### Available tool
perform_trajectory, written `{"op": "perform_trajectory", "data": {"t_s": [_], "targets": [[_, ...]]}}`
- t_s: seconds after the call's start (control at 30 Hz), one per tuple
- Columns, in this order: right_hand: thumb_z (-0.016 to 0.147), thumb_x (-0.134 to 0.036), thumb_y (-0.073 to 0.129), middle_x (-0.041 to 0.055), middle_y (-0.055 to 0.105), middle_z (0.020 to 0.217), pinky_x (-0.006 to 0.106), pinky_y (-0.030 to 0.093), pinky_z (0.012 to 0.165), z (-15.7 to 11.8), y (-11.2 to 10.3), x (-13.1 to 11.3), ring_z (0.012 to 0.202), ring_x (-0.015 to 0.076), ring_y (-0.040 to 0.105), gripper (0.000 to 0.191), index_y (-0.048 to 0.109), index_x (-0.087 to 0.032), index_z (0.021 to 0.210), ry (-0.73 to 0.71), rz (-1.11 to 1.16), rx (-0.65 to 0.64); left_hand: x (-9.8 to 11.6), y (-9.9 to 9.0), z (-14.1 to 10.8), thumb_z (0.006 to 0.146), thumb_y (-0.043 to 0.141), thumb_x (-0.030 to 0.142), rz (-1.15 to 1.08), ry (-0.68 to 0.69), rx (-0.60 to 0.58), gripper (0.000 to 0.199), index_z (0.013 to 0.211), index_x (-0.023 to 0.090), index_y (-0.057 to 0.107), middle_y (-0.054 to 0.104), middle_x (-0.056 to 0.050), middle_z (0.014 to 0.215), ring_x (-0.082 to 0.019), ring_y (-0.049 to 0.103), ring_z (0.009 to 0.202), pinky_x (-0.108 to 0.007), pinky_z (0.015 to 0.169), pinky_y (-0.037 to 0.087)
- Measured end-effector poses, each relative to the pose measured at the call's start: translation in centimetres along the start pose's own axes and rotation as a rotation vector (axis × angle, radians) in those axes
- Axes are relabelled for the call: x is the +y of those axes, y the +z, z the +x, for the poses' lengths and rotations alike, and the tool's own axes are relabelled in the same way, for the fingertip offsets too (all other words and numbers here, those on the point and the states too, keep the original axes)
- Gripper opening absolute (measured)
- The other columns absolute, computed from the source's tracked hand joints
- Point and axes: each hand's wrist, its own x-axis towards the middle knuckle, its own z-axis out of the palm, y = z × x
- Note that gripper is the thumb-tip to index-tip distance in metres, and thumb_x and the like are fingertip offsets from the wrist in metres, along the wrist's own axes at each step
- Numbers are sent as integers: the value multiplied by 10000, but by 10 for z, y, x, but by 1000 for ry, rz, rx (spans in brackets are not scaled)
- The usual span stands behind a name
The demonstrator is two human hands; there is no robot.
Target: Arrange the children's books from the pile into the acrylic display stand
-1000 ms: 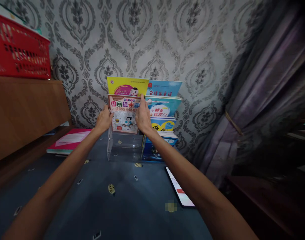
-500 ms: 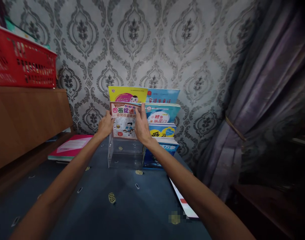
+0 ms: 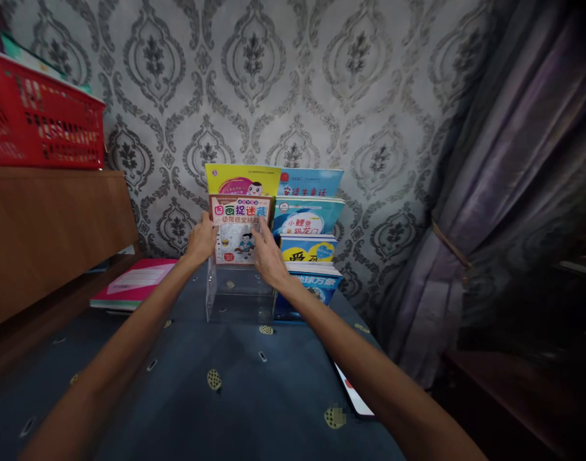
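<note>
A brown-bordered picture book (image 3: pixel 235 232) with a cartoon figure on its cover stands in the left column of a clear acrylic book rack (image 3: pixel 210 291), in front of a yellow book (image 3: pixel 242 176). At its left edge, my left hand (image 3: pixel 201 240) has closed fingers holding the cover's side. My right hand (image 3: pixel 271 257) is at the lower right of the same book, fingertips against the cover and slightly apart. Several books fill the right column, among them a light blue one (image 3: pixel 312 214), a yellow-and-blue one (image 3: pixel 307 250) and a dark blue one (image 3: pixel 316 285).
A red plastic basket (image 3: pixel 48 121) sits on a wooden cabinet (image 3: pixel 57 224) at the left. Pink-covered books (image 3: pixel 134 282) lie on the dark blue patterned tablecloth (image 3: pixel 178 397). A white flat item (image 3: pixel 357 398) is partly behind my right forearm. Purple curtains (image 3: pixel 441 288) hang at the right.
My right hand has slid down and slightly left from the book's upper right edge, uncovering more of the title. My left hand stays at the left edge.
</note>
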Motion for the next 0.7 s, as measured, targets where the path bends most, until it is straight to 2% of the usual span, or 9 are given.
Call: {"op": "perform_trajectory", "data": {"t_s": [0.13,0.27,0.47,0.7], "targets": [[883,-114,422,29,202,1669,513,305,1238,-2,9,8,1533,284,192,638,404,-211,1513,52,54,-43,1,0,1,940,464,230,-23,12,-9,286,1216,154,448,713,-188,1119,-320,692,1056,-398,870,525],[899,-135,440,48,205,1669,488,301,1241,-1,14,14,1530,274,214,583,453,-195,1478,105,69,-30,4,-2,1,935,453,216,-48,12,-28,287,1218,165,460,718,-179,1115,-326,687,1064,-420,889,520],[883,-113,427,81,271,1649,516,325,1222,-4,13,16,1526,267,236,568,482,-170,1446,81,91,-21,2,-5,2,943,442,260,-6,28,-67,332,1250,136,466,707,-209,1143,-366,676,1081,-441,885,511],[921,-157,432,73,388,1597,475,308,1233,-7,16,16,1508,242,290,504,528,-184,1415,70,102,-62,-1,-9,2,957,415,305,55,-19,-86,363,1283,156,468,707,-192,1137,-375,666,1088,-462,893,504]]}}
